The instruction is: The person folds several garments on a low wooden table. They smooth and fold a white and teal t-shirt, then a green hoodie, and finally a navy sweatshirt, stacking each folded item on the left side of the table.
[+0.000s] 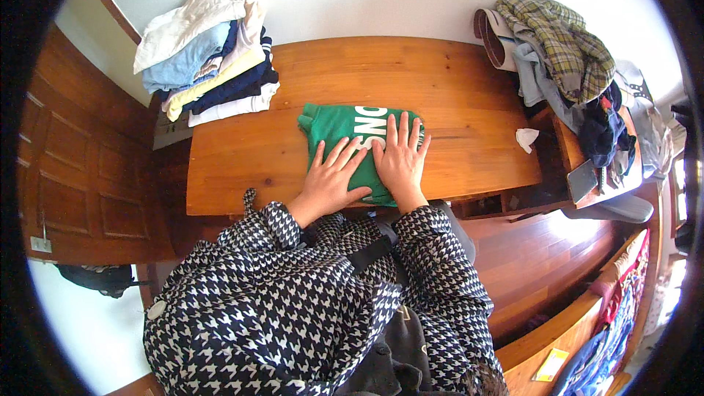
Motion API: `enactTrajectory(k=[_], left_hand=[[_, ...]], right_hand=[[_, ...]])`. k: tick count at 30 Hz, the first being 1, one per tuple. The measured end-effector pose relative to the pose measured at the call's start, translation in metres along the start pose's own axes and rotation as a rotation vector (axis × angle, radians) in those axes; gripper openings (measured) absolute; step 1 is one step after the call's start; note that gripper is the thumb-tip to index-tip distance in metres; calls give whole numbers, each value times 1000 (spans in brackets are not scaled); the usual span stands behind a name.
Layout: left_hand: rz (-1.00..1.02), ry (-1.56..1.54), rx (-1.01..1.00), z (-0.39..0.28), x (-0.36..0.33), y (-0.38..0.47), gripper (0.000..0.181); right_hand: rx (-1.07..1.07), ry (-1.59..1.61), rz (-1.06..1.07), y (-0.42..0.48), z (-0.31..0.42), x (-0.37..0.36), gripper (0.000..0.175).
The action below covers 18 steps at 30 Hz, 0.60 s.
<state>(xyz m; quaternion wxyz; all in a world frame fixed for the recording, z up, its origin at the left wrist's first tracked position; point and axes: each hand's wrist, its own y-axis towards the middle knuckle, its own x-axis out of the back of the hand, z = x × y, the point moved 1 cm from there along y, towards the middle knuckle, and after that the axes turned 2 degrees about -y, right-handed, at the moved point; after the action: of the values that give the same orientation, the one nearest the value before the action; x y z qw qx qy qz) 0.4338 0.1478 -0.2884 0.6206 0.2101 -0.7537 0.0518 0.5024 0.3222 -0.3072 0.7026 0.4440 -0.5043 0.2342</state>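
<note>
A folded green garment [330, 121] with large white lettering lies on the wooden tabletop [352, 71] near its front edge. My left hand [330, 179] rests palm down on the garment's lower left part, fingers spread. Flat on the right part lies my right hand [402, 159], its fingers pointing away from me and slightly apart. Neither hand grips the cloth. Some of the lettering and the lower middle of the garment are hidden under the hands.
A tall stack of folded clothes [220, 71] stands at the back left. On the right are a plaid shirt [555, 44] and other loosely heaped clothes. A small white piece [527, 139] lies near the right edge. A wooden door [88, 176] is at left, a bed [550, 330] at lower right.
</note>
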Motion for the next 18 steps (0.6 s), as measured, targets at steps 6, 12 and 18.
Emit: enactTrajectory(k=[6,12,18], left_hand=[[-61,-31,109,32,-8,-29,80],[-346,-172,631,81,-2,-37,58],[-176,-277,789,98,-21,9,75]], right_hand=[[0,-5,-35,0,0,0,67],[-15,6,-40,-1,-2,-2,67],[-30,2,-4,-1,-1,-1,68]])
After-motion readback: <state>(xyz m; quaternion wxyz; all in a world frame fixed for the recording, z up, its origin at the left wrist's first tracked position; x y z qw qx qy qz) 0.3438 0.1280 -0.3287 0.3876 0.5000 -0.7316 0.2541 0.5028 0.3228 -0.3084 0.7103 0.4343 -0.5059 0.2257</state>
